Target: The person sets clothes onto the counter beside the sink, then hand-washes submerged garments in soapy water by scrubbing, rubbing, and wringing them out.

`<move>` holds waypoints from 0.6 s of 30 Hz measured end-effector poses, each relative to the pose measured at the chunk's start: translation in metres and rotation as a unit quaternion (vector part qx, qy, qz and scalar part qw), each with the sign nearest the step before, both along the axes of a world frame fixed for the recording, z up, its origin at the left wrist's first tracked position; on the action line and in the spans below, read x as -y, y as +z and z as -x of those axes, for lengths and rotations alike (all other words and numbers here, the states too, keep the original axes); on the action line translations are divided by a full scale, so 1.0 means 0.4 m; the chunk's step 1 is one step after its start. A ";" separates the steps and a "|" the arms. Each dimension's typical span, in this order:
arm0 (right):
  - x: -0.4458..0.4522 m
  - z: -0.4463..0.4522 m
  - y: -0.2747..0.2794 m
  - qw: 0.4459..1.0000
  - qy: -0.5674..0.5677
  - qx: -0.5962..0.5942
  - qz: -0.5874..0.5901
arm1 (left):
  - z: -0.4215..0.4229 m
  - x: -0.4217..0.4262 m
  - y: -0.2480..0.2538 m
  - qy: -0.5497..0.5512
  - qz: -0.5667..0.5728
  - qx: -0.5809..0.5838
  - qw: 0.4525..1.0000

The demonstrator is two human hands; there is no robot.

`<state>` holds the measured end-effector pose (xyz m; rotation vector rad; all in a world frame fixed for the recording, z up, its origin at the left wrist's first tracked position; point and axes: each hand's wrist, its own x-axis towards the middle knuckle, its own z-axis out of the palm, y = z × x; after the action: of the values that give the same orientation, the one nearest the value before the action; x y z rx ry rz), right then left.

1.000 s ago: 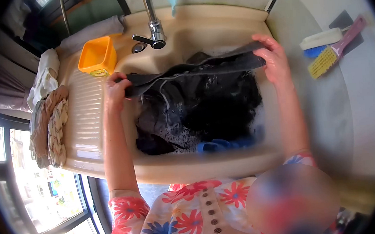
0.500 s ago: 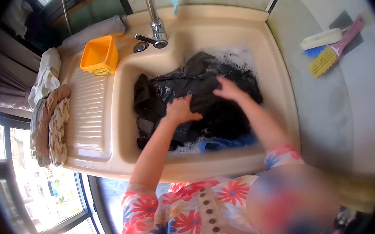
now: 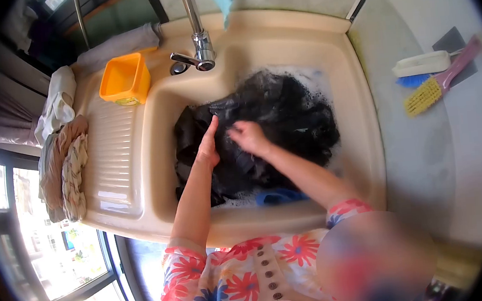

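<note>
My left grip (image 3: 208, 146) is wide; my right grip (image 3: 251, 138), I cannot tell. Both are over dark clothes (image 3: 284, 121), nearer the basin's (image 3: 373, 139) left edge.

- Right hand (image 3: 248, 137): fingers motion-blurred, grip unreadable.
- Left hand (image 3: 208, 147): edge-on, fingers overlapping; can't tell if it touches dark cloth (image 3: 280, 110).
- Cloth folds too dark to separate; piece count unclear. Basin (image 3: 158, 152) floor mostly hidden under cloth and suds.
- Blue item (image 3: 279, 197): partly covered, soft focus, type unclear.
- Faucet (image 3: 190, 11) and teal cloth (image 3: 222, 0): tops cut off by upper edge.
- Tub (image 3: 126, 80) label too small to read.
- Round blur hides part of floral shirt (image 3: 244, 288).
</note>
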<state>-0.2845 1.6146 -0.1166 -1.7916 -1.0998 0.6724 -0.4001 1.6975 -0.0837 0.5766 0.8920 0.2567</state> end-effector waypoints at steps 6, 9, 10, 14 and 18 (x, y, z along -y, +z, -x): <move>-0.068 0.095 0.062 0.960 0.014 0.180 -0.213 | 0.008 0.050 -0.133 0.130 -0.085 0.206 0.966; -0.096 -0.116 -0.071 0.948 0.045 0.284 0.136 | -0.034 0.050 -0.029 0.039 0.007 -0.007 0.999; -0.083 -0.140 -0.083 0.953 -0.018 0.252 0.166 | -0.035 0.032 -0.045 0.034 0.004 -0.011 0.999; -0.039 -0.308 -0.025 0.985 -0.127 0.090 0.082 | 0.021 -0.081 -0.036 0.073 0.062 0.042 0.995; -0.035 -0.174 -0.109 0.990 -0.012 0.130 0.044 | 0.006 -0.083 -0.102 0.122 0.020 0.082 0.989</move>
<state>-0.2150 1.6287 -0.1603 -2.0074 -1.2332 0.4879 -0.4027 1.7308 -0.1245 0.4022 0.8049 0.5007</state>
